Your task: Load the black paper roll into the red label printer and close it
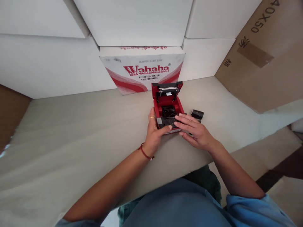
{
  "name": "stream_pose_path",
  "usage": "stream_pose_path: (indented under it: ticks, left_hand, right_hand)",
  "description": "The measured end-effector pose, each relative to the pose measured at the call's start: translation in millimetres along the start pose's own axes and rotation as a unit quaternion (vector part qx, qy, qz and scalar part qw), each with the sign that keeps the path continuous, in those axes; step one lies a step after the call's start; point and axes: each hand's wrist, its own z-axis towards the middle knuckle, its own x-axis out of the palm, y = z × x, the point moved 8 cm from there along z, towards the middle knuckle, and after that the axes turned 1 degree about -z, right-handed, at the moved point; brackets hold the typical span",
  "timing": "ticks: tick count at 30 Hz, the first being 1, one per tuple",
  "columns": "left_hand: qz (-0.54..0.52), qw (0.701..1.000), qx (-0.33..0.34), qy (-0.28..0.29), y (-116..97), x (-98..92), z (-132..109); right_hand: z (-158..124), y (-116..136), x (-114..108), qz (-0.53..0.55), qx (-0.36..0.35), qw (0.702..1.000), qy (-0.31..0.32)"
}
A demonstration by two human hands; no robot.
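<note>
A small red-and-black label printer (180, 105) sits on the table with its lid (167, 90) swung up and back. Inside it lies shiny black film or ribbon (168, 112), partly covered by my fingers. My left hand (155, 129) grips the printer's left side, its thumb lying over the front edge. Stretched over the front right corner, my right hand (195, 130) rests its fingertips on the black front part, with the thumb lower and apart. A black roll (197, 114) with a pale core lies just right of the printer, beyond my right hand.
A Wahaha water carton (151, 71) stands right behind the printer. White boxes (134, 22) are stacked along the back. A large brown cardboard box (265, 63) stands on the right, another brown surface at far left. A pale cloth covers the table (82, 135).
</note>
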Motion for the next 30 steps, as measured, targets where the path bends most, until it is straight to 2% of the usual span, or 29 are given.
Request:
stream_pose_path:
  ticks: [3, 5, 8, 10, 13, 16, 19, 24, 30]
  left_hand:
    - [-0.001, 1.000, -0.004, -0.017, 0, -1.7, 0]
    - [-0.004, 1.000, -0.003, -0.021, -3, -0.2, 0]
    - [-0.009, 0.999, -0.020, -0.025, -8, 3.9, 1]
    - [-0.013, 0.999, -0.039, -0.033, -10, 6.0, 1]
    - [-0.011, 0.997, -0.058, -0.049, -12, 7.4, -1]
    - [-0.007, 0.996, -0.068, -0.055, -12, 7.8, -1]
    - [-0.009, 0.997, -0.058, -0.051, -12, 7.2, -1]
    - [-0.016, 0.998, -0.044, -0.047, -8, 4.0, 0]
    - [-0.012, 0.996, -0.056, -0.064, -5, 0.7, -3]
  right_hand:
    - [4, 1, -10, 0.028, 0.011, 1.000, -0.006]
    - [14, -5, -23, 0.031, 0.052, 0.997, -0.038]
    - [36, -39, -50, 0.011, 0.179, 0.971, -0.158]
    - [54, -70, -58, -0.006, 0.248, 0.945, -0.212]
    - [89, -113, -48, 0.006, 0.287, 0.938, -0.193]
    - [111, -132, -31, 0.079, 0.296, 0.941, -0.145]
    - [112, -119, -24, 0.137, 0.290, 0.938, -0.129]
    - [82, -81, -35, 0.103, 0.275, 0.941, -0.170]
    - [42, -52, -14, 0.033, 0.215, 0.970, -0.113]
